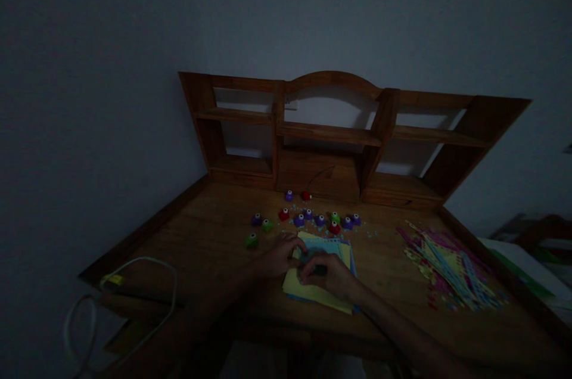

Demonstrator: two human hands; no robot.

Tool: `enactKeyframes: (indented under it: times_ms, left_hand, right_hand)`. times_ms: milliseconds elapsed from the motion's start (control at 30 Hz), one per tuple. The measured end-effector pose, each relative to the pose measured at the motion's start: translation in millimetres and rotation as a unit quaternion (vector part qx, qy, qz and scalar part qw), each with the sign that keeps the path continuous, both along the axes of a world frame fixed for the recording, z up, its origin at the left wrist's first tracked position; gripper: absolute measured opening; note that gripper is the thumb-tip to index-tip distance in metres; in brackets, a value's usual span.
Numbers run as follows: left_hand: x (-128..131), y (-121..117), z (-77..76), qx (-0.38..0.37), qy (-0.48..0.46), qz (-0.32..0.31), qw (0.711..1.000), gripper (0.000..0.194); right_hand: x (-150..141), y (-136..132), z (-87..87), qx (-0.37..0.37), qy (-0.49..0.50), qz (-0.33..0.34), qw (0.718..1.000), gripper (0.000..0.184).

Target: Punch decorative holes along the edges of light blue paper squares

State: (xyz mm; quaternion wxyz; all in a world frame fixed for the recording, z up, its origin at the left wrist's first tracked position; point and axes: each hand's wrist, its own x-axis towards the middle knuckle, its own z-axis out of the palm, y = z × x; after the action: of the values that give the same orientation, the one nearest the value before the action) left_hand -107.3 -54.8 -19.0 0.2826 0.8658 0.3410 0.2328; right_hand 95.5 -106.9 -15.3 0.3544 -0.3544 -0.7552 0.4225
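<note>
Over a stack of coloured paper [318, 294], yellow on top with blue and purple edges showing, both hands work close together. A light blue sheet [330, 246] with a row of small holes along its far edge lies under them. My left hand [281, 256] has its fingers curled in at the blue sheet's left side. My right hand [333, 275] is closed beside it, thumb and fingers pinched together. A small dark shape shows within the right hand's curl. What either hand holds is too dark to make out.
Several small craft punches in purple, red [285, 214] and green [251, 241] stand beyond the paper, with blue paper bits among them. A pile of cut paper strips [456, 266] lies right. A wooden shelf unit [328, 131] backs the desk; a white cable [175, 283] hangs left.
</note>
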Motion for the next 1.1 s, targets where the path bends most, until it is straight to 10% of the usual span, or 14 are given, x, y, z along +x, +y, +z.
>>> enactKeyframes:
  times_ms: [1100]
  left_hand:
    - [-7,-8,8.7,-0.009,0.021,-0.038,0.999,0.042]
  right_hand:
    - [25,-2,9.7,-0.026,-0.017,0.054,0.998,0.024]
